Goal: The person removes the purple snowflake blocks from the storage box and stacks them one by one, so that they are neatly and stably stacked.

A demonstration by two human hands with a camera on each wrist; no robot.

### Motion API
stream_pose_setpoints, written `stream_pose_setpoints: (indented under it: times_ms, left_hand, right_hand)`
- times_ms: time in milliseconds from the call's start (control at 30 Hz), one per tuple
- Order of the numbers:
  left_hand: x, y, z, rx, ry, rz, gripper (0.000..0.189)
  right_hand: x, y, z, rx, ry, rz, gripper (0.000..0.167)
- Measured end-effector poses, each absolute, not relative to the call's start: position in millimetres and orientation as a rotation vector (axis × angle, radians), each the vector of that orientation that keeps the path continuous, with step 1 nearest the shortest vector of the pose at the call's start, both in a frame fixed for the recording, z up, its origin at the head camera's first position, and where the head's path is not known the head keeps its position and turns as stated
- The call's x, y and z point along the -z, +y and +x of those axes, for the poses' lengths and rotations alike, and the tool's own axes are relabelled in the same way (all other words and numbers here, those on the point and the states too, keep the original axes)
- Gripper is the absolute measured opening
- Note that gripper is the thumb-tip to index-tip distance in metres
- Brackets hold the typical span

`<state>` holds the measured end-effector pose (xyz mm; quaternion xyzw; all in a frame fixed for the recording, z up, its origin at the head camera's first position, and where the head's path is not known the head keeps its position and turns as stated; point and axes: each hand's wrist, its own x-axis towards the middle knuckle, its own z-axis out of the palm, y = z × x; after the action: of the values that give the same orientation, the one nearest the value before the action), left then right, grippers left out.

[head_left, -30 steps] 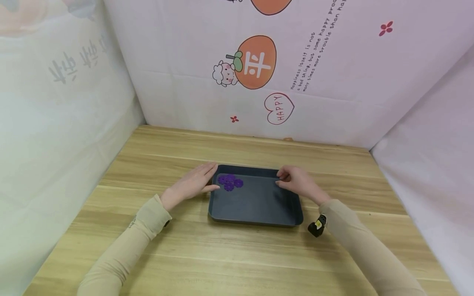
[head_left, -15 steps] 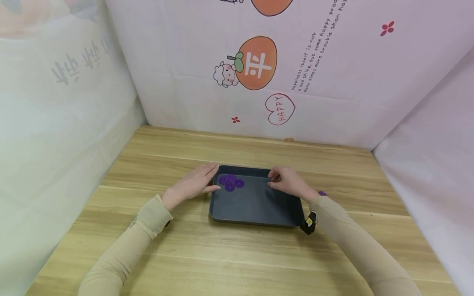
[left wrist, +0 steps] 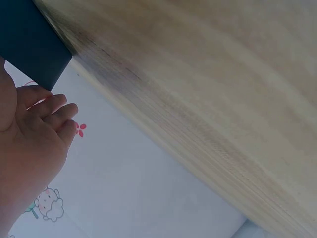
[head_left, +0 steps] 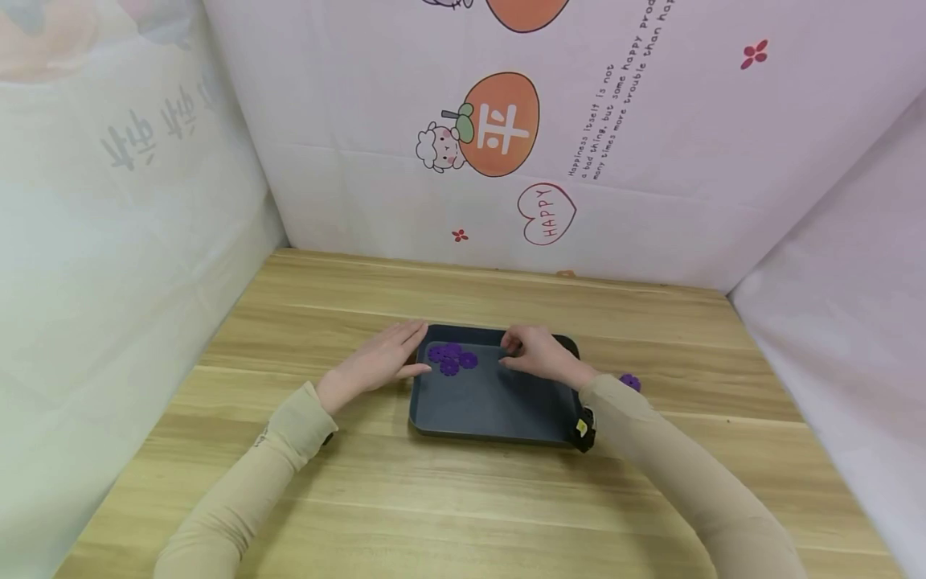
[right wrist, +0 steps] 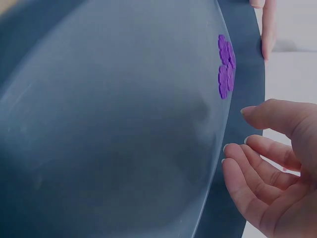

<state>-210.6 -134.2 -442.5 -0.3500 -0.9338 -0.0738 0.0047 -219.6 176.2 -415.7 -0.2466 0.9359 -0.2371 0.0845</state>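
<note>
A dark blue-grey rectangular tray [head_left: 485, 410] lies on the wooden table. Several purple flower-shaped discs [head_left: 451, 359] are bunched in its far left corner. My left hand [head_left: 372, 358] rests at the tray's left rim, fingers extended along it and thumb over the inside. Above the far middle of the tray is my right hand [head_left: 537, 352]. The right wrist view shows that hand's thumb [right wrist: 262, 114] apart from its loosely bent fingers, with nothing between them. Another purple disc [head_left: 631, 382] lies on the table beyond the tray's right side, beside the right sleeve.
The wooden table [head_left: 347, 498] runs back to a white printed cloth [head_left: 362, 185], with more cloth hanging on the left and right. A black wrist camera [head_left: 584, 430] overlaps the tray's near right corner in the head view.
My right hand has moved left across the tray, from its right end toward the middle. The purple disc on the right has come into view from behind the arm. The left hand stays put.
</note>
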Motion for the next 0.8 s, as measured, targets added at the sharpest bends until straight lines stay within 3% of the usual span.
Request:
stream_pose_setpoints:
  times_ms: [800]
  left_hand:
    - [445.7, -134.1, -212.2, 0.253, -2.906, -1.090, 0.077]
  right_hand:
    - [419.2, 134.8, -226.4, 0.579, 2.727, -0.775, 0.031]
